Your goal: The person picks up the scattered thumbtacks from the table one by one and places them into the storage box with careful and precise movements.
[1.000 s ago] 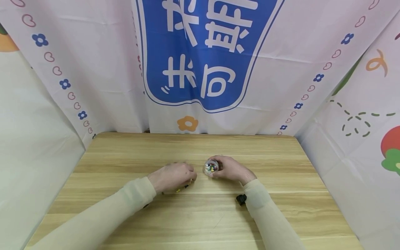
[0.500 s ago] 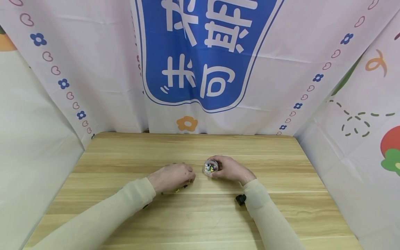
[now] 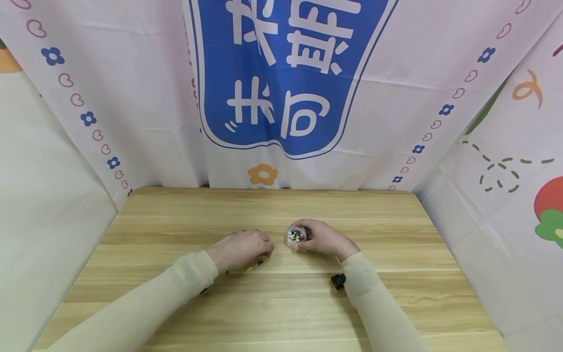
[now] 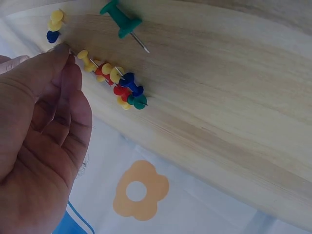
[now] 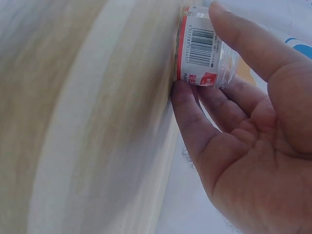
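My left hand [image 3: 241,249] is low over the table, among loose push pins. In the left wrist view, the thumb and fingertips of this left hand [image 4: 48,117] come together in a pinch on a push pin that they mostly hide. Beside them lies a cluster of yellow, red, blue and green push pins [image 4: 113,74]. A green push pin [image 4: 120,19] is nearer that camera. My right hand [image 3: 327,238] grips a small clear jar [image 3: 288,240] of coloured push pins, which stands upright on the table. Its barcode label [image 5: 201,47] shows between the right thumb and fingers.
The wooden table [image 3: 281,313] ends at a hanging white cloth [image 3: 167,146] at the back, with more cloth at both sides. A small black object [image 3: 338,281] is beside the right wrist. Yellow and blue pins [image 4: 56,24] lie beyond the left fingertips.
The left hand has shifted very slightly and stays low by the loose pins. My right hand keeps its grip on the jar, which has not moved on the table.
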A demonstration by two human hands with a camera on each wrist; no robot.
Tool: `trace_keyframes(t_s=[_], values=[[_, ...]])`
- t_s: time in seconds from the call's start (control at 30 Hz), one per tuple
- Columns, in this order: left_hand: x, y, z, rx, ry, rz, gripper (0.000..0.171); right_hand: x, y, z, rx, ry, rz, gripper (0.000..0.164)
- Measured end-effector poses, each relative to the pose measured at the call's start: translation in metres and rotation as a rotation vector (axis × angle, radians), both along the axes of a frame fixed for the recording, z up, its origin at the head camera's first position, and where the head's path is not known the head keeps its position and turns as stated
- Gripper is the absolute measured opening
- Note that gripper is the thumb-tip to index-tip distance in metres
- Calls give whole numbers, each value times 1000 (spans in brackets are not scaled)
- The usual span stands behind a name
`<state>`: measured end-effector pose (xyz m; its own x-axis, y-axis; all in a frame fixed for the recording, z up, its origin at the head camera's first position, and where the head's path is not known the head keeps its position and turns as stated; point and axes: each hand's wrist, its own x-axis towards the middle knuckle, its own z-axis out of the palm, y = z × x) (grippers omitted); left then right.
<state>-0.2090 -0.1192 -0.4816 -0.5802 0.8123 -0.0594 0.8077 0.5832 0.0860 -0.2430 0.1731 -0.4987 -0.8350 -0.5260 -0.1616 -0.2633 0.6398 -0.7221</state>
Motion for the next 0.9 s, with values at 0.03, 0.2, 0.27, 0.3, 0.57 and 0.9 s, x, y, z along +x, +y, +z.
trace_keyframes(t_s=[0.03,0.2,0.27,0.3,0.57,0.9], values=[[0,0,0,-1,-1,1,19,0,0,0,1,-1,0,53],[-1,1,-1,1,-7,15,17,-1,1,-1,8,6,7,54],[-1,2,-1,7,-9,21,16,-1,1,-1,6,7,9,53],[-1,2,-1,13,-8,24,16,-1,1,0,4,4,8,53],[-3,6,1,63,-9,37,10,-1,1,-1,4,23,10,53],[0,13,11,106,-9,105,5,-1,1,-2,9,8,6,54]])
